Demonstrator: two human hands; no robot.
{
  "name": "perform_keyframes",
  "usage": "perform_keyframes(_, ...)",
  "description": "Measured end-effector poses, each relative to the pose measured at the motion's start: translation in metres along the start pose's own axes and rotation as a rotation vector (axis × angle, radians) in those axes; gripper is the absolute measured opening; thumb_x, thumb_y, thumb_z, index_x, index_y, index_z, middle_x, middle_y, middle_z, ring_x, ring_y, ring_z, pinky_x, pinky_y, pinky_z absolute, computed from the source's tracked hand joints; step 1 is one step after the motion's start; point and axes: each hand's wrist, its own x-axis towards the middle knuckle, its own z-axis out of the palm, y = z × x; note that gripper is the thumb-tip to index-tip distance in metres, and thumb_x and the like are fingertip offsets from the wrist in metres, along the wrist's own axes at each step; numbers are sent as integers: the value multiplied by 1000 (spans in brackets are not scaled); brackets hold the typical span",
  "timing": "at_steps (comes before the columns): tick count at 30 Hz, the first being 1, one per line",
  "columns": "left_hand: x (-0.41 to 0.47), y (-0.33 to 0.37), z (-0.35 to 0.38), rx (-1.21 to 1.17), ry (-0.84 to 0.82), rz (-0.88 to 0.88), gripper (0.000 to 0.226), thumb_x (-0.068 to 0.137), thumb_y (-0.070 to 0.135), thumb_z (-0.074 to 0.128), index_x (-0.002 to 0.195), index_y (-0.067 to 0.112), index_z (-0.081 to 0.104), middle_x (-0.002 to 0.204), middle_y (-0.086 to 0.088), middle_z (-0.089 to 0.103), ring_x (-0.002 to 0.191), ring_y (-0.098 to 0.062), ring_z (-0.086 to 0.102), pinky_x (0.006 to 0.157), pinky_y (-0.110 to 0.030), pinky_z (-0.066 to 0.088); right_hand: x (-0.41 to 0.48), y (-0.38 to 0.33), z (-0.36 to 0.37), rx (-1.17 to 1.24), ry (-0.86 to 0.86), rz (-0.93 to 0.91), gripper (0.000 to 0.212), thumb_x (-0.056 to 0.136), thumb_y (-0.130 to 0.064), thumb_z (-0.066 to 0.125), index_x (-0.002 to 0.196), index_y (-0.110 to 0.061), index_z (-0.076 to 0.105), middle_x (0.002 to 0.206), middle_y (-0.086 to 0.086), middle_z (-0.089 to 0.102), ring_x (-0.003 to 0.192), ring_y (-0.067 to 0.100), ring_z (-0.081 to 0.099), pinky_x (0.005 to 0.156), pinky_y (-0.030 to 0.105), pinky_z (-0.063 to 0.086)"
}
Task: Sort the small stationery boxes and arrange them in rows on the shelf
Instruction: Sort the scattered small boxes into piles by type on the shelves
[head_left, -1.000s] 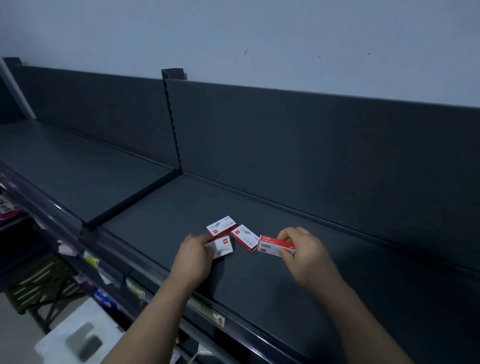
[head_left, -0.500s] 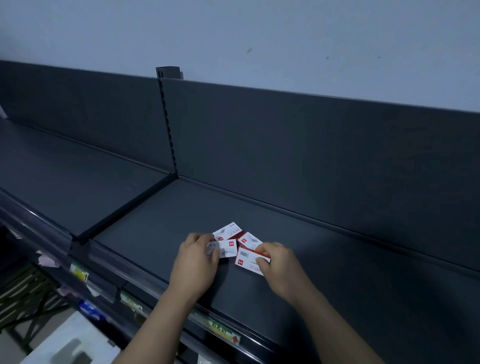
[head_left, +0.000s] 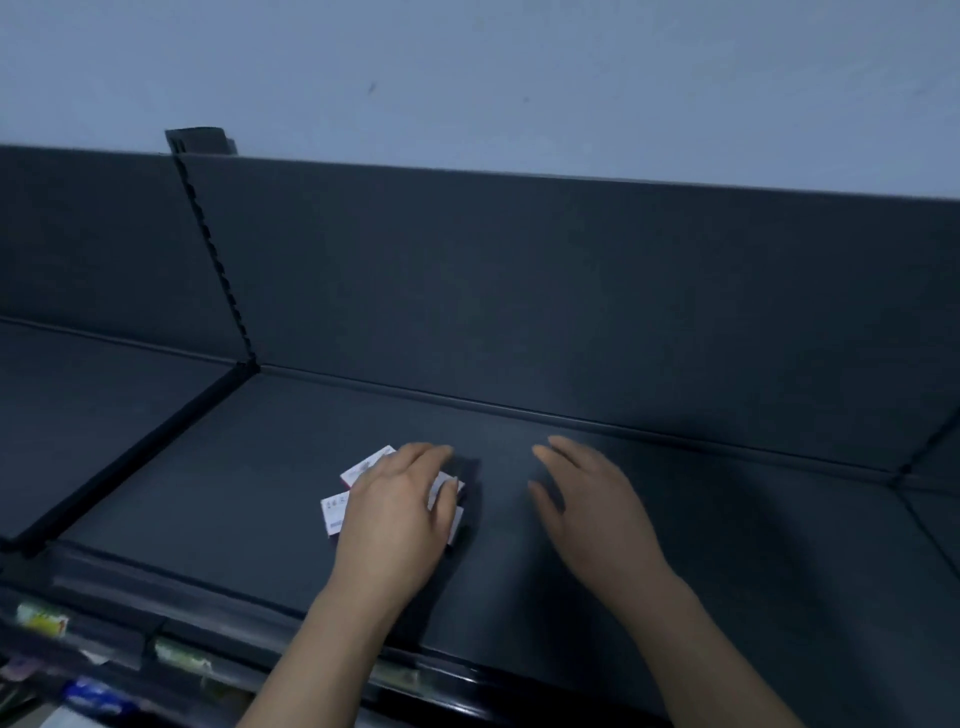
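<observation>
Fingers (head_left: 427, 456) of the left hand (head_left: 395, 519) lie straight and flat over the small boxes (head_left: 336, 512), resting on them, not curled around any. The right hand (head_left: 587, 504), just right of the group, is spread and relaxed and holds nothing. The boxes sit close together at the lower centre of the frame, on the dark shelf (head_left: 208, 493), near its front edge. To do this step well, I think the flat palm should push the boxes gently together, with the right hand as a stop on the other side, so no box rides onto another. They look thin, white with red edges; the print is too blurred to read.
</observation>
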Motion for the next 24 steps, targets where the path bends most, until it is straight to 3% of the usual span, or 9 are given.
perform_keyframes(3, 2, 32, 9, -17, -24, 84, 28, 86, 24, 59, 112, 16, 66, 109, 2, 67, 94, -23, 63, 84, -34, 49, -20, 20, -30, -44, 72, 46, 38, 78, -20, 74, 112, -6, 67, 114, 11, 67, 103, 28, 64, 91, 40, 49)
perform_keyframes(10, -11, 127, 40, -46, -99, 231, 34, 83, 31, 54, 111, 17, 67, 108, 1, 68, 94, -24, 64, 84, -38, 52, -84, 76, -104, -165, 146, 198, 38, 80, -23, 73, 114, -7, 66, 114, 8, 68, 105, 23, 64, 94, 35, 46)
perform_keyframes(16, -49, 236, 74, -108, -149, 330, 34, 90, 29, 60, 122, 20, 62, 119, 7, 63, 108, -17, 59, 97, -34, 41, -160, 148, -176, -216, 180, 308, 34, 84, -23, 69, 114, -8, 67, 114, 6, 68, 104, 21, 64, 94, 29, 40)
perform_keyframes(20, -78, 318, 104, -183, -227, 396, 39, 95, 37, 47, 133, 27, 51, 129, 15, 54, 119, -10, 49, 103, -26, 32, -219, 205, -225, -232, 210, 386, 35, 81, -25, 60, 108, -5, 69, 106, 7, 71, 95, 23, 67, 87, 34, 50)
perform_keyframes(24, -105, 394, 135, -253, -279, 464, 39, 95, 39, 45, 132, 27, 52, 129, 13, 55, 116, -10, 51, 102, -28, 36, -277, 258, -269, -270, 199, 470, 32, 80, -22, 65, 106, -4, 69, 103, 9, 71, 92, 25, 68, 84, 35, 52)
